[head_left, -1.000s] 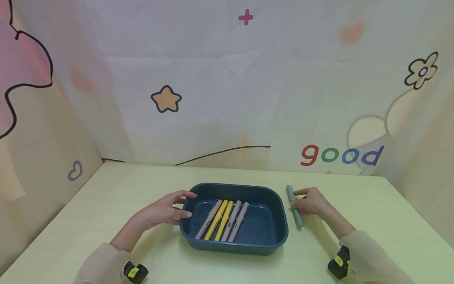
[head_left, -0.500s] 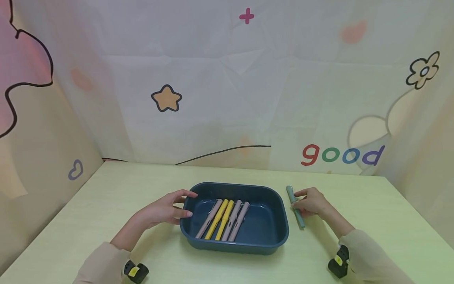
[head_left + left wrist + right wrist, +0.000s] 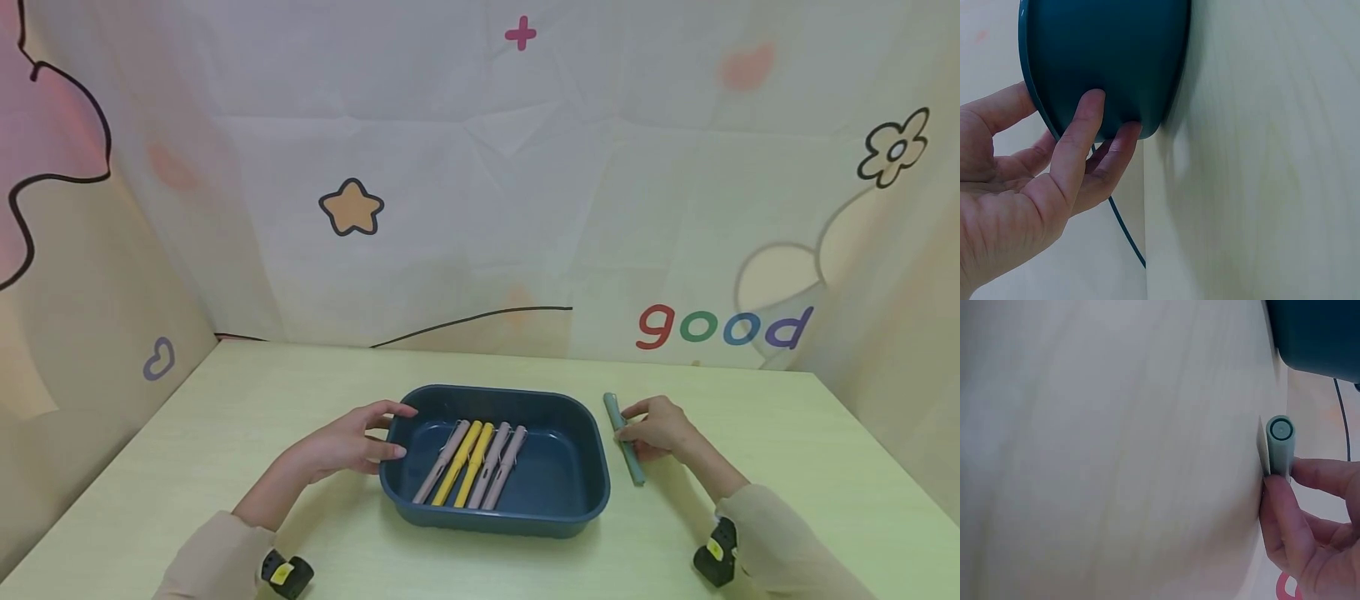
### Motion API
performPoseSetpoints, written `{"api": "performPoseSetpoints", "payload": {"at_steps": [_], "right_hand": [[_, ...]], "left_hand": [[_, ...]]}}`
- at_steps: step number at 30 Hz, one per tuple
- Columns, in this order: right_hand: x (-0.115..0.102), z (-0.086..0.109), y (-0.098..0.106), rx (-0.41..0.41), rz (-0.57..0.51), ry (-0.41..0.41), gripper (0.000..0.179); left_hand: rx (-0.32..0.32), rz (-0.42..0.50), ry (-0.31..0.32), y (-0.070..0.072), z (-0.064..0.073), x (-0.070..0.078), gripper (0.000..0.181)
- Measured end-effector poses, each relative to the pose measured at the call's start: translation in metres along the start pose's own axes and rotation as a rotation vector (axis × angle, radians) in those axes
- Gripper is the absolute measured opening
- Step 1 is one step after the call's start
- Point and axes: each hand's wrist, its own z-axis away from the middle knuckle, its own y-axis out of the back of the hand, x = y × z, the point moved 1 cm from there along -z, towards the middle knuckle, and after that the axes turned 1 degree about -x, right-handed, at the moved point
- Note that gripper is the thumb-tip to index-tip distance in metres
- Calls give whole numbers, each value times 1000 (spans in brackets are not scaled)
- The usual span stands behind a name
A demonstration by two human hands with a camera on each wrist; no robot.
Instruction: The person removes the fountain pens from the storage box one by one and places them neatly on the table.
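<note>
A dark blue plastic bin [image 3: 577, 521] stands on the table, and my left hand [image 3: 348, 442] grips its left end. In the left wrist view some fingers reach over the rim, and others press the outer wall [image 3: 1122, 56]. Inside the bin lie two yellow pens [image 3: 457, 462] and three greyish-mauve pens [image 3: 505, 468], side by side and slanting. To the right of the bin, my right hand [image 3: 656, 429] pinches a grey-green pen [image 3: 633, 467] near its middle. The right wrist view shows that pen's round end [image 3: 1282, 429] close to the tabletop.
The pale wood-look table [image 3: 480, 571] extends to both sides of the bin. A printed cloth backdrop [image 3: 480, 167] closes off the rear and sides. Both sleeves carry black wrist cameras, one on the left wrist [image 3: 287, 575] and one on the right wrist [image 3: 716, 554].
The grey-green pen has turned very slightly in my right hand, its near end a little closer to me. My left hand and the bin look the same.
</note>
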Motion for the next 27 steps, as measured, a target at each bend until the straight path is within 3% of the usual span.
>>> {"api": "performPoseSetpoints", "payload": {"at_steps": [27], "right_hand": [[5,3,5,-98,-70,-28,48]], "left_hand": [[-19,6,-3,1,-1,-2,55]]}}
